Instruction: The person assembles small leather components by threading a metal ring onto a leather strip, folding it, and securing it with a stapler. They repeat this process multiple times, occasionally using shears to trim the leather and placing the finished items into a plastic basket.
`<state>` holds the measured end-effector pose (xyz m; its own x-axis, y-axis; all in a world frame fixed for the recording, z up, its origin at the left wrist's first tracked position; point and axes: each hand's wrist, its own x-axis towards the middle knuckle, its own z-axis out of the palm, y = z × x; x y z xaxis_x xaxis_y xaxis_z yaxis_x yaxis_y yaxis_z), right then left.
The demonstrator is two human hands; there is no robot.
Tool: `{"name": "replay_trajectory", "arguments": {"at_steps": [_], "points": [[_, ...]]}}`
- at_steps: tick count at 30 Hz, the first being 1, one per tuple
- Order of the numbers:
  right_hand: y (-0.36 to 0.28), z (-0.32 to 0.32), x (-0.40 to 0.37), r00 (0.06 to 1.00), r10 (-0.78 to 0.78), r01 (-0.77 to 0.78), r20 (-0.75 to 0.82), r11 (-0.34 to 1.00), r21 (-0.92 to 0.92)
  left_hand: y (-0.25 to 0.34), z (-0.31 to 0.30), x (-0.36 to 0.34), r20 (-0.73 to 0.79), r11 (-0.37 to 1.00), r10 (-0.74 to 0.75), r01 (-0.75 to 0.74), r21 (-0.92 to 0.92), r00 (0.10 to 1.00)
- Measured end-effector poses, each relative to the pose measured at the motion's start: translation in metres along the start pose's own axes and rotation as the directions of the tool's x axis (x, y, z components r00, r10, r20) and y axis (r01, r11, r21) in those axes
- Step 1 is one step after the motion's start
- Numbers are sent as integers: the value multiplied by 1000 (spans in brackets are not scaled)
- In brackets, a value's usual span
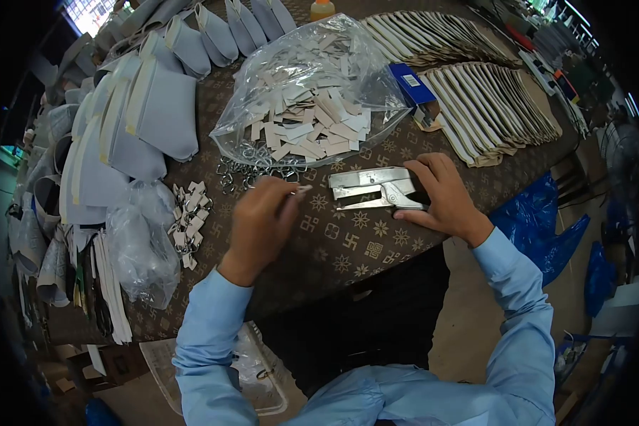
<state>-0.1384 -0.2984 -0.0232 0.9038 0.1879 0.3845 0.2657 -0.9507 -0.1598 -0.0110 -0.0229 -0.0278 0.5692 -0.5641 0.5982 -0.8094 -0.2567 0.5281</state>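
My right hand (444,195) is wrapped round the handles of a silver plier stapler (366,177), whose jaws point left and stand apart. My left hand (257,220) is closed in a pinch on a small white tab (303,189), just left of the stapler's jaws; most of the tab is hidden by the fingers. Behind that hand lies a heap of metal rings (252,165). Many loose white and beige tabs (319,124) fill a clear plastic bag (234,106) beyond it. To the left is a pile of tabs fitted with metal rings (190,220).
Grey folded pieces (163,110) stand along the left side of the patterned tabletop (355,259), near a crumpled plastic bag (142,234). Rows of stacked pale-edged pieces (486,106) lie at the back right, beside a blue box (410,84). An orange bottle (322,8) stands at the back.
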Motion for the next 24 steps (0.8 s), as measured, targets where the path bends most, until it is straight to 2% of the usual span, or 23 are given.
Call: {"name": "replay_trajectory", "arguments": {"at_steps": [1,2,3,5,7,9,10,12,13,15,18,19,20,22,24], "points": [[-4,-1,-1,996,-23,21,-81,999,-32,-2,-11,5,-46,999,-43,44,22,998],[-9,-4,-2,985,-78,53,-152,985,-163,-6,-20,7,-116,997,-72,76,33,991],[-12,-4,-6,986,-78,52,-148,983,-175,-11,-29,9,-184,993,-103,113,43,978],[-13,1,-15,938,-221,131,-268,939,-319,-24,-44,8,-238,985,-154,168,40,959],[-10,5,-22,926,-231,129,-298,937,-325,-31,-52,9,-265,985,-148,165,44,953],[-3,6,-30,907,-284,143,-311,902,-407,-34,-59,10,-288,966,-214,246,79,933],[-2,8,-32,909,-283,144,-306,902,-406,-37,-62,9,-286,965,-219,250,76,933],[1,13,-37,872,-298,101,-388,886,-453,-43,-71,7,-214,902,-410,428,48,887],[2,15,-39,876,-299,108,-378,886,-450,-47,-78,6,-213,898,-420,438,43,882],[5,18,-41,818,-339,96,-465,877,-470,-57,-93,1,22,755,-653,647,107,757],[18,18,-38,789,-383,105,-481,855,-508,-70,-105,-7,20,770,-639,638,16,769],[21,17,-39,790,-381,108,-481,858,-502,-77,-107,-10,28,753,-656,653,81,754],[24,17,-37,800,-385,119,-461,854,-506,-82,-107,-12,36,746,-666,663,64,745],[26,18,-31,726,-416,52,-547,827,-560,-88,-105,-14,27,721,-687,676,151,727],[27,13,-30,739,-424,52,-524,811,-583,-90,-104,-13,36,700,-711,702,131,703]]}}
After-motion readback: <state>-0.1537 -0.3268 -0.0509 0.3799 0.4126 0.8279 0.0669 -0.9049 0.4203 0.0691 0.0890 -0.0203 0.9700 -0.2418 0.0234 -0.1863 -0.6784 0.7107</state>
